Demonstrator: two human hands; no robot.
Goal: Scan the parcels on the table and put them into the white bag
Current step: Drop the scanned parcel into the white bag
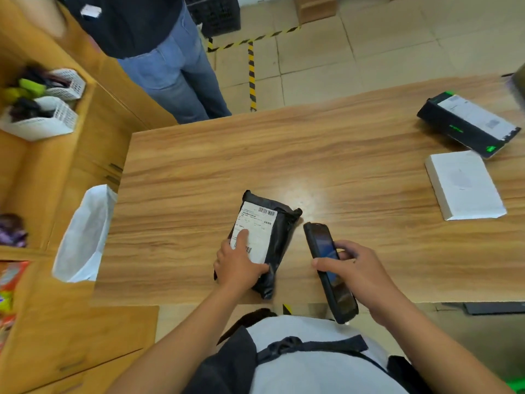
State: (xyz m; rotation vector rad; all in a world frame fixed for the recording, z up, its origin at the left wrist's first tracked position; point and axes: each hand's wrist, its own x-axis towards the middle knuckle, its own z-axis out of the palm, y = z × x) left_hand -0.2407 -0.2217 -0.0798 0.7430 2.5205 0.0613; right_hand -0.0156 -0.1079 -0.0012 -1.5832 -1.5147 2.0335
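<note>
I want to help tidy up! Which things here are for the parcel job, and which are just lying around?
For the job: black parcel gripped by the left hand, scanner in the right hand, white bag, white parcel, black box.

Just lying about: white baskets, black crate, cardboard box.

Open tabletop (184, 172) runs from the parcel (279, 226) left to the bag (85, 234) at its edge; scanner (322, 245) just right, white box (466, 186) and black box (454, 129) far right
</note>
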